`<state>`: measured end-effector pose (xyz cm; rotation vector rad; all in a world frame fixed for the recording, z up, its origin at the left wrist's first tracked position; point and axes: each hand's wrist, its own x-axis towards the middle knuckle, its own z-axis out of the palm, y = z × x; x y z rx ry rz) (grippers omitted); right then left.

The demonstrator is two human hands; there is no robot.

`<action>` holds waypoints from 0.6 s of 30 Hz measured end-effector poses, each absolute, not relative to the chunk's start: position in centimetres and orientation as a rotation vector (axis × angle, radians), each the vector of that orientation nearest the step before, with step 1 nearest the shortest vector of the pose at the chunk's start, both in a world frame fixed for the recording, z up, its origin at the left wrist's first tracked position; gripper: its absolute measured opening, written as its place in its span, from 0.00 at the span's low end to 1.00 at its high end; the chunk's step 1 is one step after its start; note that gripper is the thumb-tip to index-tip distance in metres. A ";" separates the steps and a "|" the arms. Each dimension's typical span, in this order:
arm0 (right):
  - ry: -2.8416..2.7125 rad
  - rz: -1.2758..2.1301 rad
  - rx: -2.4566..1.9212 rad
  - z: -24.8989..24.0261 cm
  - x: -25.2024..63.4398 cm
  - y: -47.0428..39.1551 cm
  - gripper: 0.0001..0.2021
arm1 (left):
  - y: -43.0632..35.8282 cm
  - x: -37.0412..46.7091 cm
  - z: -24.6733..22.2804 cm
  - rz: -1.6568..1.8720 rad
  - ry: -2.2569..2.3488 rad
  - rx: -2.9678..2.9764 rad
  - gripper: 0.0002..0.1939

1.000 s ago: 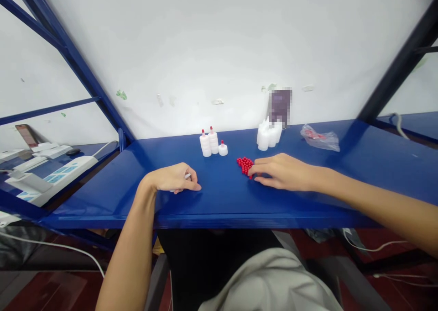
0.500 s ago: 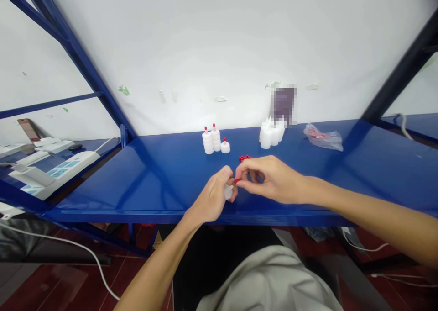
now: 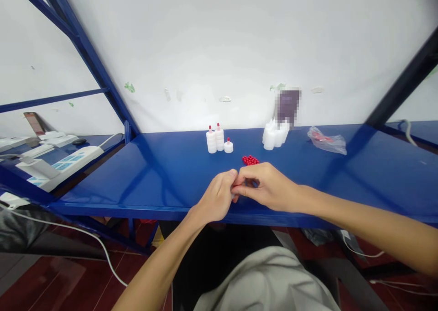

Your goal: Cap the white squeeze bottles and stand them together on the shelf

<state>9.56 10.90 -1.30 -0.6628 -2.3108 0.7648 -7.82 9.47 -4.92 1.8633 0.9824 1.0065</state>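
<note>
Closed around a small white nozzle cap is my left hand (image 3: 219, 197); its fingers hide nearly all of the cap now. My right hand (image 3: 267, 187) pinches a small red tip cap against it with thumb and forefinger, the tip cap being covered by the fingers. Both hands meet above the table's front edge. Just beyond them lies a cluster of red tip caps (image 3: 250, 160). Further back stand two ridged white columns (image 3: 211, 143) with red tips, and a short white nozzle cap (image 3: 228, 147) with a red tip beside them.
Several plain white pieces (image 3: 270, 139) stand together at the back of the blue table (image 3: 178, 174). Right of them lies a clear plastic bag (image 3: 330, 143) with red bits inside. A power strip (image 3: 84, 155) sits on the left, beyond a blue frame post (image 3: 92, 60).
My hands have come closer together, and the red tip cap and white nozzle cap that showed between them are now covered. The view has shifted slightly, uncovering more of the red cluster.
</note>
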 end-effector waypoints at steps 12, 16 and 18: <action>-2.467 0.590 -0.645 -0.9 9.6 11.0 0.08 | 9.5 -7.6 -4.6 1.038 0.990 1.817 0.30; -2.367 0.622 -0.633 0.7 11.0 13.4 0.10 | 9.7 -7.8 -5.1 1.037 0.983 1.688 0.28; -2.145 0.526 -0.803 1.6 11.5 15.6 0.14 | 9.7 -7.9 -5.3 1.002 1.001 1.646 0.26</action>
